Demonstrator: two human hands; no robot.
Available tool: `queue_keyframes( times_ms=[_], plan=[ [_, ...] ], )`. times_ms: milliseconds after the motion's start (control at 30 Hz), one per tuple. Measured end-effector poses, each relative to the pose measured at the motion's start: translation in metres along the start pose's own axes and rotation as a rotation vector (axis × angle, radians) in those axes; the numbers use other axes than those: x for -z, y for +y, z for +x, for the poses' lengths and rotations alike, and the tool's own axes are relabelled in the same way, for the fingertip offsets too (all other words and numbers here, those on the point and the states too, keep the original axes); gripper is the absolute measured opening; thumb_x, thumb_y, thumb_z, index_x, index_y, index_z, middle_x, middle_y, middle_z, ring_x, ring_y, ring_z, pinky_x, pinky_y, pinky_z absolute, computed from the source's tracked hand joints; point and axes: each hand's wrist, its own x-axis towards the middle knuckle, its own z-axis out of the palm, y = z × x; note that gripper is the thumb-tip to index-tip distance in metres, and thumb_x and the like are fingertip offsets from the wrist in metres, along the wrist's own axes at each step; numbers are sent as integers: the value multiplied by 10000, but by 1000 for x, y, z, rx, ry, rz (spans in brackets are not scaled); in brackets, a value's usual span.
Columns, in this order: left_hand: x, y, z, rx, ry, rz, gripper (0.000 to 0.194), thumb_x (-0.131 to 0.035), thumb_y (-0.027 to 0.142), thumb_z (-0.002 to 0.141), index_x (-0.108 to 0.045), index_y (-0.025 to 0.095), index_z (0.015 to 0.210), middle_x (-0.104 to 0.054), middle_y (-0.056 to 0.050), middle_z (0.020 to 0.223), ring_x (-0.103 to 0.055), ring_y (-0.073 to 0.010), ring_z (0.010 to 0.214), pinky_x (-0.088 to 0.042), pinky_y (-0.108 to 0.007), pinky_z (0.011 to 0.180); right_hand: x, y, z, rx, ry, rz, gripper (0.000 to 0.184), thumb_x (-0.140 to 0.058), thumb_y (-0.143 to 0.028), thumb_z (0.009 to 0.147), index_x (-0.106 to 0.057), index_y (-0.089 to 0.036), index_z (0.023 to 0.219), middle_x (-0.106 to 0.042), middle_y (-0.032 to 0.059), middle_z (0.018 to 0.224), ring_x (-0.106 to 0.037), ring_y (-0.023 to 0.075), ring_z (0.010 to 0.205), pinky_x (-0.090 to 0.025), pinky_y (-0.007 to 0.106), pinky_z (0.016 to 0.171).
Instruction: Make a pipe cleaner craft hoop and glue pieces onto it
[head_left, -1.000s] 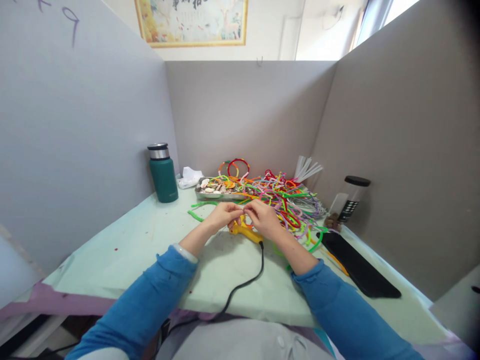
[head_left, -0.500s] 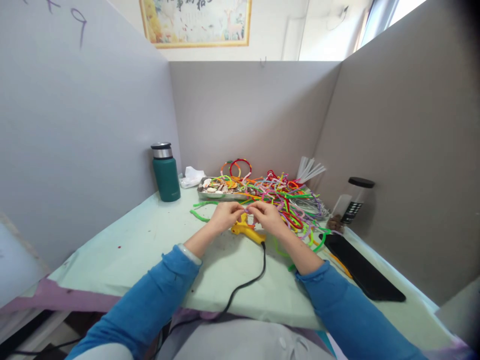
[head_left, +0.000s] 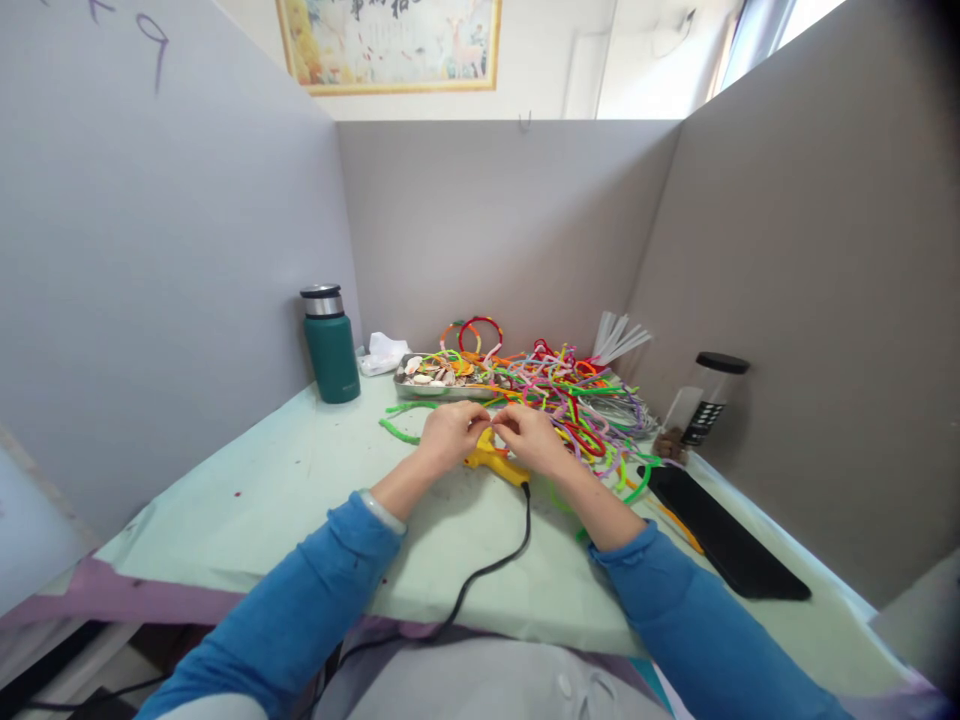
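Note:
My left hand (head_left: pixel 448 436) and my right hand (head_left: pixel 531 437) meet fingertip to fingertip above a yellow glue gun (head_left: pixel 496 464) lying on the pale green table cover (head_left: pixel 247 500). Both hands are closed in a pinch on a small pink piece that looks like a pipe cleaner; it is too small to be sure. A tangled heap of coloured pipe cleaners (head_left: pixel 570 400) lies just behind and to the right of my hands. The gun's black cord (head_left: pixel 491 570) runs toward me off the table edge.
A green flask (head_left: pixel 329 345) stands at the back left beside a crumpled tissue (head_left: pixel 382 353). A metal tray of shells (head_left: pixel 435 376), wrapped rings (head_left: pixel 478 333), white sticks (head_left: pixel 616 338), a black-lidded jar (head_left: pixel 705 400) and a black flat object (head_left: pixel 724 545) sit around. Grey partition walls enclose three sides.
My hands stay together over the glue gun, the fingers shifting slightly as they work the small piece. The view has tilted a little.

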Motion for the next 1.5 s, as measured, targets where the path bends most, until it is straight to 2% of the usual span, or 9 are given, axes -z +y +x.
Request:
queue_keyframes(
  times_ms=[200, 333, 433, 567, 767, 933, 1133, 1333, 1500],
  plan=[
    [-1, 1, 2, 107, 18, -204, 165, -520, 238, 758, -669, 180, 798, -666, -24, 737, -530, -107, 589, -373, -206, 566, -4, -6, 0, -130, 107, 75, 135, -495, -208, 714, -619, -162, 736, -630, 20, 690, -542, 128, 627, -392, 237, 601],
    [0, 2, 6, 342, -83, -571, 167, -552, 264, 725, -648, 139, 781, -657, -31, 720, -508, -79, 497, -396, -188, 462, -8, -10, 3, -288, 156, 409, 137, -515, -271, 688, -595, -161, 705, -579, -5, 588, -518, 118, 536, -412, 236, 534],
    [-1, 4, 7, 444, -140, -819, 215, -621, 311, 677, -646, 121, 776, -651, -39, 741, -536, -93, 553, -441, -192, 443, -9, -13, 4, -377, 153, 697, 159, -543, -316, 672, -582, -165, 702, -520, -32, 528, -469, 99, 471, -391, 220, 466],
    [-1, 6, 7, 483, -119, -885, 285, -669, 357, 640, -663, 115, 791, -629, -28, 714, -521, -89, 552, -443, -189, 423, -8, -14, 3, -382, 117, 878, 208, -586, -360, 666, -582, -162, 727, -502, -44, 520, -441, 82, 448, -362, 208, 439],
    [5, 8, 8, 498, -56, -871, 317, -677, 378, 636, -657, 109, 801, -572, 12, 625, -407, -35, 407, -423, -204, 406, -8, -12, 3, -331, 132, 807, 237, -558, -394, 717, -570, -168, 786, -478, -55, 517, -433, 76, 440, -379, 205, 444],
    [9, 9, 7, 470, -72, -1049, 295, -683, 348, 639, -625, 111, 803, -528, 39, 558, -389, -30, 379, -416, -204, 410, -10, -12, 2, -273, 36, 810, 316, -601, -414, 695, -550, -174, 894, -596, -5, 737, -507, 88, 504, -406, 210, 438],
    [6, 5, 7, 469, -63, -1083, 299, -694, 363, 634, -583, 115, 759, -512, 45, 546, -376, -26, 370, -418, -201, 400, -14, -11, -1, -225, -50, 646, 231, -527, -392, 763, -543, -165, 729, -598, -2, 666, -476, 74, 430, -382, 203, 409],
    [2, 2, 7, 418, -92, -1024, 316, -678, 399, 645, -550, 123, 730, -513, 45, 533, -399, -34, 355, -404, -192, 376, -11, -6, 1, -186, 79, 602, 223, -468, -376, 804, -560, -180, 856, -602, -3, 736, -506, 85, 460, -415, 216, 438],
    [-2, 3, 5, 448, -134, -1029, 333, -683, 394, 630, -524, 125, 744, -592, 9, 631, -500, -60, 407, -432, -198, 408, -2, -9, 2, -149, 78, 569, 233, -454, -364, 815, -585, -172, 806, -576, -10, 649, -520, 96, 483, -418, 216, 474]
  ],
)
